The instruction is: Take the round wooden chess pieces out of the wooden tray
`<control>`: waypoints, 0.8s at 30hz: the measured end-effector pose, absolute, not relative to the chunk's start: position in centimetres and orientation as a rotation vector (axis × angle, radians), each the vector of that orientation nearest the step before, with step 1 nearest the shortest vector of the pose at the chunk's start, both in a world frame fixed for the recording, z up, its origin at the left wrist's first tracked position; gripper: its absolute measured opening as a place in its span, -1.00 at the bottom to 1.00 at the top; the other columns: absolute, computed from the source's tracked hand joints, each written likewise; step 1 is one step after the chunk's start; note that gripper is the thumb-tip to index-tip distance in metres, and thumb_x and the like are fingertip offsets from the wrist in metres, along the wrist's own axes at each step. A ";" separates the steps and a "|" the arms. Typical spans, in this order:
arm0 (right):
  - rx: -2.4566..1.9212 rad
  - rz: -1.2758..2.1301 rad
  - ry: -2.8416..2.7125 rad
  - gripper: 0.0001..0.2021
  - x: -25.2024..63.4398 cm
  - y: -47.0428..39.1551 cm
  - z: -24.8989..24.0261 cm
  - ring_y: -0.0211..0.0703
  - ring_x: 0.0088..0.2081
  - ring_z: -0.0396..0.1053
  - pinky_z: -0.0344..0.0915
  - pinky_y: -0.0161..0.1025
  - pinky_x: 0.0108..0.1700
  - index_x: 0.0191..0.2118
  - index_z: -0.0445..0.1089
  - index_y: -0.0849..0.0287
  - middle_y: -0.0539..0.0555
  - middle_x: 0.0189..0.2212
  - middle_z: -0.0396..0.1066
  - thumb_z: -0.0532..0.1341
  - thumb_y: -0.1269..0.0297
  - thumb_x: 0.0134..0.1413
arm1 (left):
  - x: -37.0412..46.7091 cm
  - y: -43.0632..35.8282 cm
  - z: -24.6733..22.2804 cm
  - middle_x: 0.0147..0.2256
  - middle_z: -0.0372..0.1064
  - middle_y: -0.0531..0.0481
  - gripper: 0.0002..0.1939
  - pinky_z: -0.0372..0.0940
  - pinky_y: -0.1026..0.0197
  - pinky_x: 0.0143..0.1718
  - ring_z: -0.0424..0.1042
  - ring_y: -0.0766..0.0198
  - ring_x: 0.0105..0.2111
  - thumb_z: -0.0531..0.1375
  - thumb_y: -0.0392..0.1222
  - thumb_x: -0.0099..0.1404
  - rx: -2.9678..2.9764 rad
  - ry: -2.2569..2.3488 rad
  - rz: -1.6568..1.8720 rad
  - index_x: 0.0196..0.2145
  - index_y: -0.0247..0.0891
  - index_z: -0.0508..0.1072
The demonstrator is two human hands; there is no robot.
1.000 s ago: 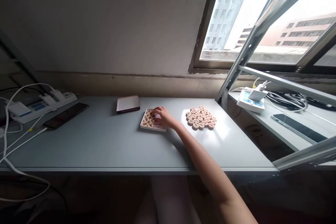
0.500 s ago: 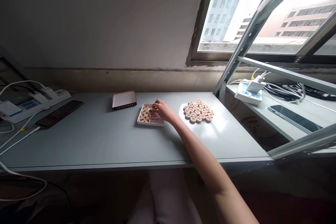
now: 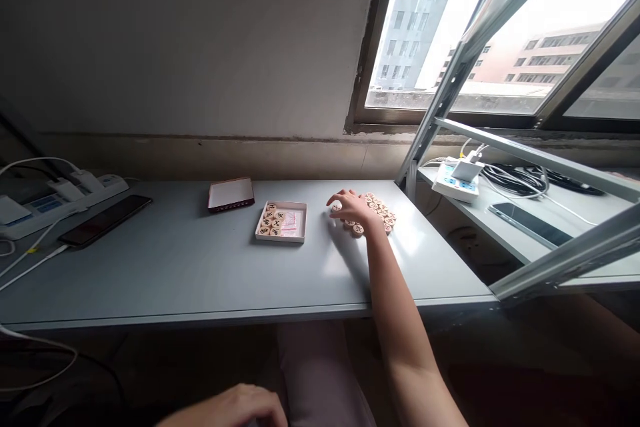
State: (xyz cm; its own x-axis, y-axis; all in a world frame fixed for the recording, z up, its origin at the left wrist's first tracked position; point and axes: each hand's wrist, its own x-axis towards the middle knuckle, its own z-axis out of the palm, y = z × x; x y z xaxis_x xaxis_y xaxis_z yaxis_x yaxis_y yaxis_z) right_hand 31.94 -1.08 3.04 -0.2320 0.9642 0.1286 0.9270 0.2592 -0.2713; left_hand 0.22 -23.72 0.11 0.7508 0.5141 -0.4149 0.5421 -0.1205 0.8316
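Beside the cluster's left edge, my right hand [image 3: 351,204] has its fingers curved round a round wooden Chinese chess piece [image 3: 337,207], face up with a dark character. Under and past the hand lies the cluster of Chinese chess pieces [image 3: 384,212], packed flat on the grey desk and partly hidden by my hand and wrist. A shallow white box [image 3: 295,238] stands to the left, with several dark-lettered pieces [image 3: 271,221] in its left half and a pinkish printed sheet at its right. Low in the view, my left hand [image 3: 233,407] is over my lap, its fingertips out of sight.
A dark red box lid [image 3: 231,195] lies upturned behind the box. On the left are a phone [image 3: 106,220] and a power strip [image 3: 65,199] with cables. A metal frame post [image 3: 440,100] rises at the right, beside another shelf with a power strip [image 3: 456,180] and a phone [image 3: 523,223].
My right hand has moved right from the box to the cluster with a piece. Fewer pieces lie in the box. My left hand has come into view at the bottom. The view has shifted slightly.
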 end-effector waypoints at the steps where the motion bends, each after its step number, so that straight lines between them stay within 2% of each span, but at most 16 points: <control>1: -1.649 0.217 -2.260 -0.76 31.1 -1.0 3.1 0.03 -0.02 0.17 0.07 -0.06 -0.05 -0.14 0.41 0.05 0.13 -0.11 0.32 0.20 0.21 0.02 | 0.4 -22.0 2.0 -0.22 0.43 0.07 -0.66 0.24 0.21 -0.08 0.36 0.20 -0.22 0.06 0.17 0.21 1.804 0.755 0.021 -0.23 -0.02 0.47; 3: -1.437 0.194 -2.231 -0.74 28.7 -0.9 3.0 -0.01 0.02 0.15 0.07 -0.08 -0.03 -0.05 0.35 0.01 0.10 -0.03 0.28 0.13 0.22 0.12 | 0.9 -17.4 4.8 -0.32 0.43 0.03 -0.62 0.24 0.20 -0.09 0.36 0.20 -0.26 0.04 0.17 0.23 1.906 0.730 0.251 -0.30 -0.14 0.48; 6: -1.275 0.084 -2.326 -0.68 24.6 -0.9 1.9 -0.04 0.00 0.19 0.07 -0.11 -0.05 0.02 0.30 0.04 0.10 -0.02 0.31 0.10 0.38 0.13 | 2.2 -8.2 5.6 -0.34 0.41 -0.02 -0.62 0.24 0.17 -0.12 0.34 0.17 -0.24 -0.01 0.07 0.28 2.001 1.181 0.835 -0.30 -0.23 0.47; 7: -1.260 0.067 -2.398 -0.65 23.5 -0.9 1.4 -0.04 -0.02 0.21 0.07 -0.12 -0.06 0.03 0.29 0.05 0.12 -0.01 0.31 0.12 0.42 0.11 | 2.7 -5.3 5.1 -0.31 0.40 -0.04 -0.64 0.22 0.15 -0.08 0.32 0.16 -0.19 -0.02 0.02 0.29 1.999 1.257 0.918 -0.26 -0.25 0.45; 9: -1.258 0.057 -2.507 -0.62 22.0 -1.0 0.4 -0.04 -0.03 0.24 0.08 -0.14 -0.08 0.04 0.29 0.08 0.13 0.00 0.32 0.13 0.47 0.09 | 3.4 -0.3 3.4 -0.28 0.38 -0.06 -0.67 0.18 0.10 -0.03 0.31 0.14 -0.15 -0.04 -0.06 0.29 2.003 1.320 0.976 -0.23 -0.26 0.45; 12: -1.304 0.048 -2.513 -0.72 21.5 -0.9 -0.3 -0.05 -0.05 0.26 0.08 -0.16 -0.11 -0.04 0.34 0.11 0.14 -0.05 0.36 0.14 0.43 0.11 | 3.5 3.7 0.2 -0.24 0.35 -0.11 -0.73 0.15 0.04 0.02 0.29 0.10 -0.11 0.04 -0.12 0.21 2.093 1.459 0.994 -0.28 -0.27 0.47; 16: -1.355 0.066 -2.412 -0.87 22.7 -0.5 0.6 -0.08 -0.13 0.28 0.08 -0.19 -0.13 -0.22 0.41 0.16 0.13 -0.19 0.40 0.19 0.29 0.10 | 2.3 4.5 -2.9 -0.17 0.32 -0.12 -0.68 0.15 0.07 0.03 0.29 0.12 -0.09 0.02 -0.12 0.21 2.234 1.363 0.962 -0.18 -0.27 0.46; 20: -1.284 0.267 -2.293 -0.85 25.9 -0.5 2.3 -0.22 -0.22 0.30 0.14 -0.28 -0.18 -0.22 0.39 0.17 0.07 -0.24 0.37 0.17 0.26 0.11 | 1.6 4.1 -3.5 -0.11 0.32 -0.09 -0.64 0.17 0.09 0.00 0.29 0.13 -0.07 -0.01 -0.11 0.21 2.194 1.350 0.929 -0.10 -0.22 0.41; 24: -1.505 0.335 -2.264 -0.88 30.4 -1.3 3.1 -0.17 -0.20 0.27 0.19 -0.27 -0.19 -0.28 0.42 0.12 0.06 -0.28 0.33 0.19 0.26 0.04 | 1.8 3.7 -3.2 -0.10 0.33 -0.09 -0.65 0.18 0.11 -0.02 0.29 0.13 -0.07 -0.02 -0.12 0.20 2.137 1.357 0.944 -0.12 -0.23 0.40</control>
State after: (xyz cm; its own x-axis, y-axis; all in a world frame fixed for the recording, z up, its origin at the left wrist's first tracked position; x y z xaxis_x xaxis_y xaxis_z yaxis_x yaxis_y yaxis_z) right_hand 30.43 -1.28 3.12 -0.3405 0.9199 0.1945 0.8243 0.3916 -0.4088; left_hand 1.84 3.75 -3.22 0.2867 0.9055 0.3128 0.6083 -0.4243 0.6708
